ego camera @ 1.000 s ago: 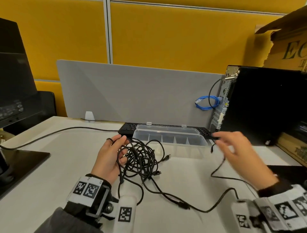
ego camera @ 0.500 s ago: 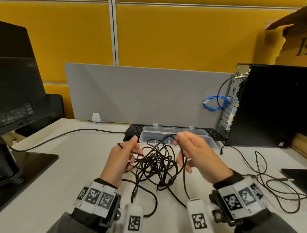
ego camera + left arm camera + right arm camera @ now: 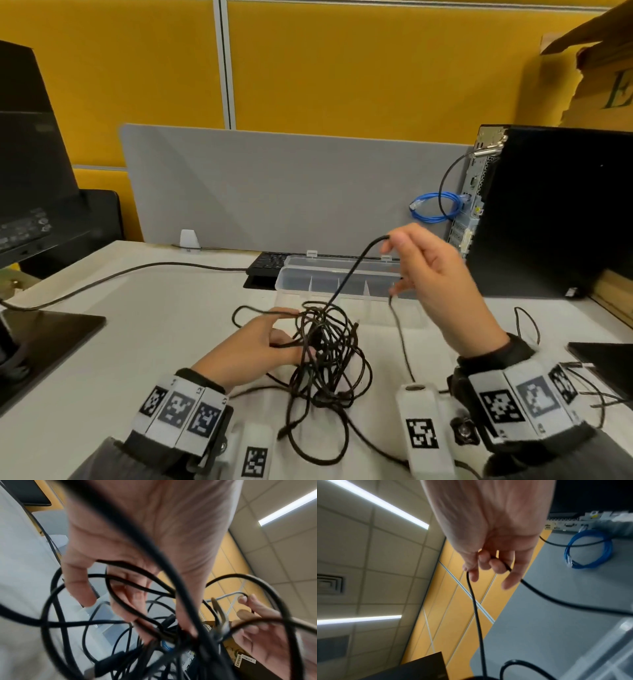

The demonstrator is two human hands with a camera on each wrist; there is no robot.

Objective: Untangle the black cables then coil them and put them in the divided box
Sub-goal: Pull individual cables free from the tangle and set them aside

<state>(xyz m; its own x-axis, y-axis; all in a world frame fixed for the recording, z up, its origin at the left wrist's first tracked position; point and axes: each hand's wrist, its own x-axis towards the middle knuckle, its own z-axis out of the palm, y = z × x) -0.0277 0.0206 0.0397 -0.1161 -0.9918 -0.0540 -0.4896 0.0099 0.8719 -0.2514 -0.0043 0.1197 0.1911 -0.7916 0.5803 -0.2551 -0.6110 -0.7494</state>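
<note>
A knot of black cables (image 3: 325,356) lies on the white desk in front of me. My left hand (image 3: 291,335) holds the knot's left side, with loops threaded between its fingers (image 3: 126,601). Above the box my right hand (image 3: 394,241) is raised and pinches one black strand (image 3: 346,281), pulled taut up out of the knot. The right wrist view shows that strand (image 3: 476,608) pinched at the fingertips (image 3: 494,565). The clear divided box (image 3: 294,284) stands open behind the knot, its compartments empty. A separate black cable (image 3: 527,325) lies loose at the right.
A black keyboard (image 3: 267,263) sits behind the box against a grey divider (image 3: 274,192). A black computer tower (image 3: 555,212) with a blue cable coil (image 3: 435,209) stands at the right. A monitor base (image 3: 44,339) and its power cord (image 3: 137,270) occupy the left.
My right hand left the separate cable at the right, came to the knot, then rose up and right, drawing one strand out. The left hand stayed on the knot.
</note>
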